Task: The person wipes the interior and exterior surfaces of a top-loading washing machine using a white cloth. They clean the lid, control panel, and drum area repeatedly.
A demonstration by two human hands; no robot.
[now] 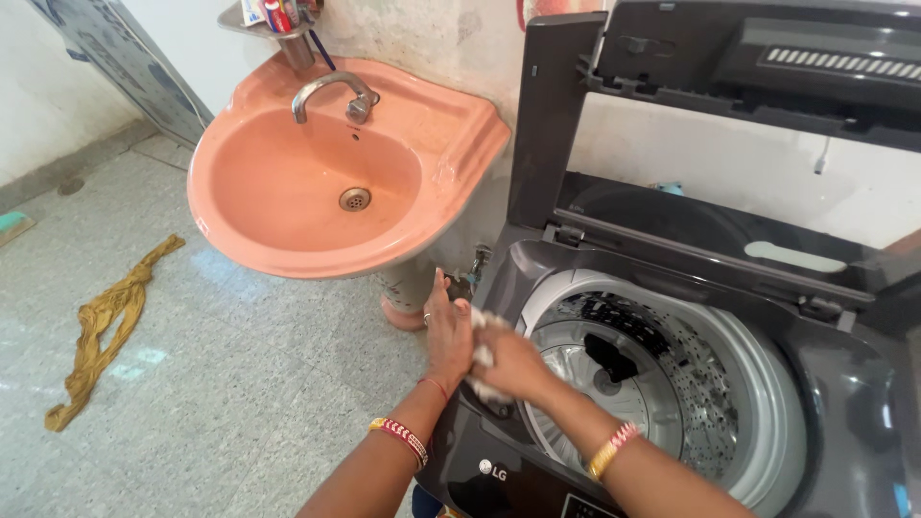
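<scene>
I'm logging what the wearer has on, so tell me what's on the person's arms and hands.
Both arms are bare, with no sleeves or gloves. The left wrist carries a beaded band in red, yellow and white, plus a thin red thread above it. The right wrist has a yellow bangle beside a pink and white one. A finger ring shows on the left hand.

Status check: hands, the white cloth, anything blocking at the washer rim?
Left hand and right hand both pressed on white cloth at washing machine front-left rim. Lid up, drum open. Nothing obstructing.
</scene>
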